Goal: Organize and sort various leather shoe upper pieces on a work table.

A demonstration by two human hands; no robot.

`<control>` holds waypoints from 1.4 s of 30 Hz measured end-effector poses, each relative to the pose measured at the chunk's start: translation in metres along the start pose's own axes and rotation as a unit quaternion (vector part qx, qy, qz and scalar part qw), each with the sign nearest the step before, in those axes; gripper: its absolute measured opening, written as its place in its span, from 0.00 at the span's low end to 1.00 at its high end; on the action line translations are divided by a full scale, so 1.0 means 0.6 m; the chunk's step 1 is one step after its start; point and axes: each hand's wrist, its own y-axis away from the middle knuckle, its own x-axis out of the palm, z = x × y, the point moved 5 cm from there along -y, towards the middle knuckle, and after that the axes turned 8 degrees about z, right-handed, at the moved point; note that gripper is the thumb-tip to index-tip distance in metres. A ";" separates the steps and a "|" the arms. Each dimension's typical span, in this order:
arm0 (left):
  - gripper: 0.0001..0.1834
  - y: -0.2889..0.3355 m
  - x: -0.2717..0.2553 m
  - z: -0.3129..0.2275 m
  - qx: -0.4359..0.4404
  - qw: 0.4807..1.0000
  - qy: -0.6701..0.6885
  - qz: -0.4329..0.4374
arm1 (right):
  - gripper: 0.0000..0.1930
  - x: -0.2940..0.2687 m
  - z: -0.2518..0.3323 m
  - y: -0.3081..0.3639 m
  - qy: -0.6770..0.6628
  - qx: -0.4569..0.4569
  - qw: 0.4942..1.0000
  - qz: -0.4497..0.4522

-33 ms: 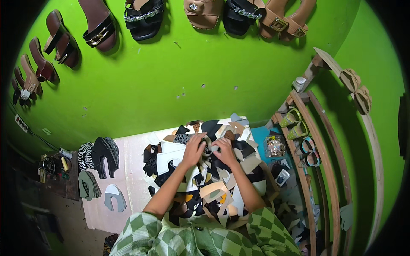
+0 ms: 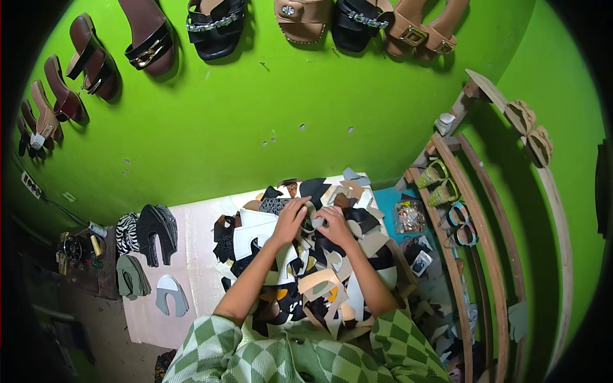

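Note:
Both hands are over a pile of cut scraps [image 2: 255, 228] on the table, black, white, tan and patterned. My left hand [image 2: 294, 218] is bent over a pale grey curved scrap [image 2: 311, 210], fingers closed at its left edge. From the other side, my right hand [image 2: 333, 225] pinches the same scrap with its thumb and fingers. Parts of the scrap are hidden behind the fingers. Just left of my left hand lies a white piece with a rounded cutout [image 2: 246, 239]. Nearer to me, a beige piece [image 2: 317, 284] rests on the heap.
Stacked U-shaped pieces in black [image 2: 156, 233], olive [image 2: 132, 277] and grey [image 2: 171, 300] lie on the table's left side. A wooden rack [image 2: 476, 255] with sandals stands at right, beside a clear bag of small shiny parts [image 2: 410, 217]. Slippers [image 2: 216, 29] hang on the green wall.

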 end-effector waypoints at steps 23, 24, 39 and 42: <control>0.08 0.673 -0.158 0.079 -0.258 0.949 0.169 0.066 | 0.16 0.395 0.365 0.209 -0.450 0.180 0.826 0.288; 0.08 0.709 -0.155 0.094 -0.260 0.949 0.167 0.062 | 0.16 0.438 0.371 0.227 -0.460 0.203 0.819 0.275; 0.21 0.833 -0.137 0.101 -0.157 0.935 -0.313 0.048 | 0.21 0.509 0.442 0.338 0.061 0.068 0.974 0.209; 0.20 0.741 -0.149 0.091 -0.128 0.947 -0.295 -0.014 | 0.16 0.423 0.431 0.275 0.044 0.090 0.990 0.099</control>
